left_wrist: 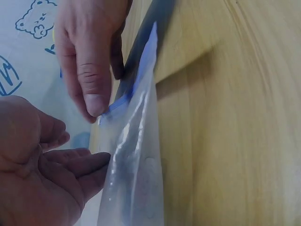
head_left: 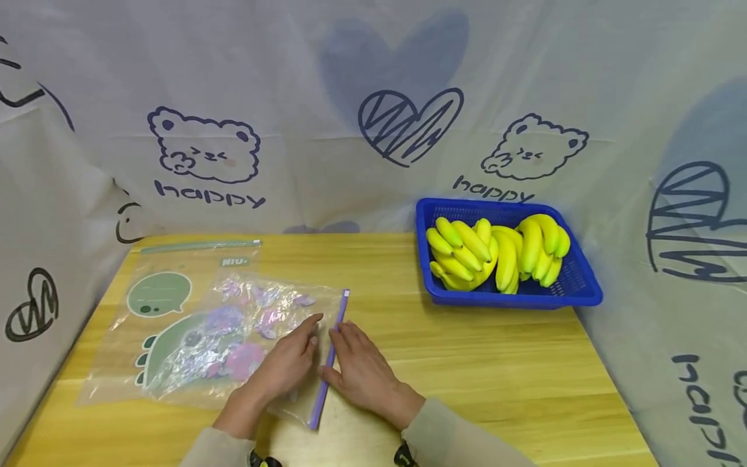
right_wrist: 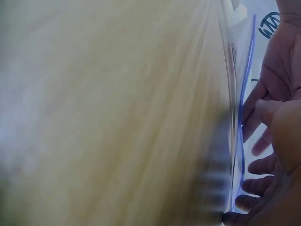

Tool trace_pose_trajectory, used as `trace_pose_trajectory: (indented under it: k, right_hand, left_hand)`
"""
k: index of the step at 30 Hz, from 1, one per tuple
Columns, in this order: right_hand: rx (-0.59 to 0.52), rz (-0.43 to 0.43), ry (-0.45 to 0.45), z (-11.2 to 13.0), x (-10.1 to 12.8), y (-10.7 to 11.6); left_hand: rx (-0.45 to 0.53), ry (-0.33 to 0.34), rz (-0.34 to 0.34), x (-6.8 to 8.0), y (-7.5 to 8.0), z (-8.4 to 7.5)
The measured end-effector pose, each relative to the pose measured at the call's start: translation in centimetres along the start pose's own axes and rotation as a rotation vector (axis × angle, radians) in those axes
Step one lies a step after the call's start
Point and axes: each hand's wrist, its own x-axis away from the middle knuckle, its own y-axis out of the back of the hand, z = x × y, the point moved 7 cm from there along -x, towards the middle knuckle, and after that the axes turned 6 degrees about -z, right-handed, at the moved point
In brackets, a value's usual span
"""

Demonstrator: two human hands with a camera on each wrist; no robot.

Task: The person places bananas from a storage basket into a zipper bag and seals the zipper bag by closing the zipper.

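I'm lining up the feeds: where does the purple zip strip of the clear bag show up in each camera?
Head: the purple zip strip runs diagonally at lower centre, between the left hand and right hand.
Left wrist: it runs from top centre down to the right hand's fingertips.
Right wrist: a thin vertical line at the right.
Shared landmark: the wooden table.

You see a blue basket (head_left: 569,285) of bananas (head_left: 496,251) at the far right of a wooden table (head_left: 467,363), a green dinosaur-print bag (head_left: 157,292) lying flat at left.
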Motion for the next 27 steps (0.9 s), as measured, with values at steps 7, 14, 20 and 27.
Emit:
trace_pose_trajectory:
  k: [7, 14, 20, 27]
  right_hand:
    - [0.083, 0.134, -0.057, -0.6, 0.2, -0.7]
    - [0.015, 0.158, -0.148, -3.4, 0.5, 0.7]
    - [-0.036, 0.156, -0.219, -6.6, 1.1, 2.1]
    - [-0.062, 0.109, -0.270, -9.0, 1.4, 3.5]
  left_hand:
    - [-0.159, -0.030, -0.058, 0.8, 1.8, 0.3]
    - [-0.326, -0.080, -0.075, 1.4, 2.5, 0.9]
    - [-0.351, -0.050, 0.009, 1.7, 1.5, 1.4]
    - [-0.359, -0.013, 0.044, 1.7, 0.3, 1.8]
